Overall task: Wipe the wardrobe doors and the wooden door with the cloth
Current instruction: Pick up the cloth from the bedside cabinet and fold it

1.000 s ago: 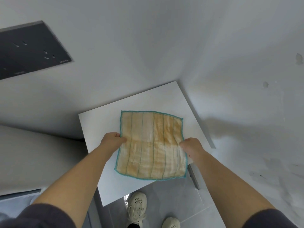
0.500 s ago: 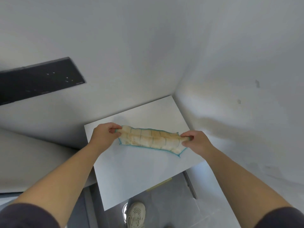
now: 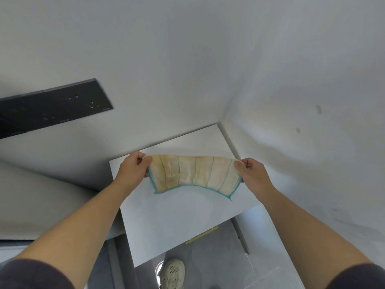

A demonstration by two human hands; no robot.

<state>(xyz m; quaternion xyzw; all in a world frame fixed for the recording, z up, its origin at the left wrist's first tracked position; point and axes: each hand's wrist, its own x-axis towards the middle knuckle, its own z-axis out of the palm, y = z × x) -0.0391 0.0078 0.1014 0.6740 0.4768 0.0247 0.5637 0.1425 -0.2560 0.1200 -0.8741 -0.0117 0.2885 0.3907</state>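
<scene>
A beige cloth [image 3: 193, 174] with teal stripes and a teal hem is folded in half and stretched between my hands, its loose edges hanging down in an arc. My left hand [image 3: 133, 165] pinches its left end. My right hand [image 3: 251, 174] pinches the right end. The cloth hangs just above a small white cabinet top [image 3: 187, 215] set in the corner of the room. No wardrobe doors or wooden door are in view.
White walls meet in a corner [image 3: 220, 124] behind the cabinet. A black socket strip [image 3: 52, 107] is fixed on the left wall. A brass handle [image 3: 203, 234] shows on the cabinet front. My shoe [image 3: 171, 273] stands on grey floor tiles below. A white surface lies at left.
The cloth lay spread flat on the cabinet top one second ago. My hands gathered it, lifted it and folded it in half; now it hangs stretched between them. The view tilted upward.
</scene>
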